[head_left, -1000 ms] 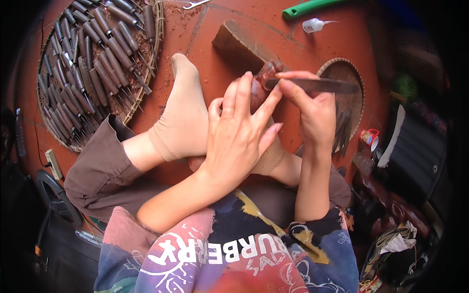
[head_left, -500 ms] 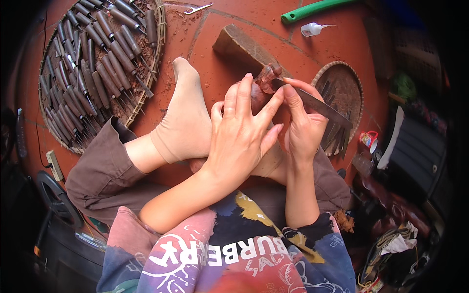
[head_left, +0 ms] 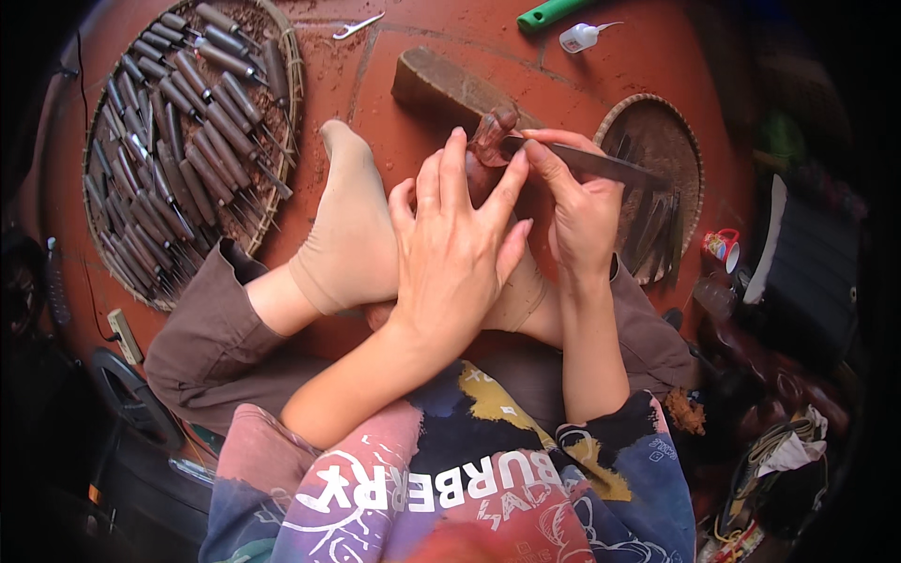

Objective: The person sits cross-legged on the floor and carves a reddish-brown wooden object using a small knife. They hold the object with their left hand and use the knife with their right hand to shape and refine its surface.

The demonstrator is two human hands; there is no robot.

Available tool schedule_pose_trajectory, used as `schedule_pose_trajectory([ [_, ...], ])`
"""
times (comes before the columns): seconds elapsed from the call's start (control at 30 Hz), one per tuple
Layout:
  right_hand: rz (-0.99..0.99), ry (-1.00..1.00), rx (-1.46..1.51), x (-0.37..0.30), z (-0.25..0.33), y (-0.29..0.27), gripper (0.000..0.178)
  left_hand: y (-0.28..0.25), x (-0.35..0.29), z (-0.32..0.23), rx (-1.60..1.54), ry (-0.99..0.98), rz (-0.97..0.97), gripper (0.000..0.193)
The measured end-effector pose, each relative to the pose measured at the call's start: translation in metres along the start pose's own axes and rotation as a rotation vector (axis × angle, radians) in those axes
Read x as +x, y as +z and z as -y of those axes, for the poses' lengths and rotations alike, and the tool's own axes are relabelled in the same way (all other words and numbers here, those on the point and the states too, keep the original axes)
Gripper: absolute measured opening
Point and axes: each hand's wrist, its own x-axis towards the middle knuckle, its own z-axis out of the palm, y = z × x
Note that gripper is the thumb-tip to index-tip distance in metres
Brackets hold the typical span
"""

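A reddish-brown wood carving (head_left: 492, 133) with a rounded lower part is held in front of me, close to a thick wooden block (head_left: 450, 84). My left hand (head_left: 449, 249) is laid over the carving's near side and steadies it, its lower part hidden under the fingers. Between the thumb and fingers of my right hand (head_left: 584, 211) is a flat dark metal file (head_left: 610, 167), pointing left. Its tip meets the carving beside my left index finger, and its other end reaches over a round basket.
A wide woven tray (head_left: 298, 113) full of wooden-handled carving tools lies at the left. The small round basket (head_left: 697, 178) on the right holds several flat metal tools. Beyond are a white dropper bottle (head_left: 579, 38) and a green tube (head_left: 550, 13). My socked foot (head_left: 352, 225) is beside my left hand.
The view has shifted slightly. Both hands stay at the carving; the file has tilted to lie more level, its tip still against the wood.
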Motion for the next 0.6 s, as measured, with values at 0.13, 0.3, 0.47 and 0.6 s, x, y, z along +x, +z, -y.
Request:
schedule_pose_trajectory([
  [0.13, -0.003, -0.007, 0.074, 0.008, 0.001, -0.012, 0.013, -0.034, -0.009, -0.032, -0.192, 0.103, 0.089, 0.060],
  [0.3, 0.301, -0.143, 0.028, 0.016, 0.001, -0.011, 0.016, 0.012, -0.007, -0.050, -0.408, 0.259, 0.143, 0.068],
  [0.47, 0.367, -0.110, -0.035, 0.033, -0.017, -0.025, 0.016, 0.030, 0.003, -0.041, -0.346, 0.214, 0.081, 0.080],
  [0.6, 0.207, -0.068, 0.102, 0.025, -0.032, -0.024, 0.015, 0.031, 0.006, -0.042, -0.379, 0.200, 0.123, 0.084],
])
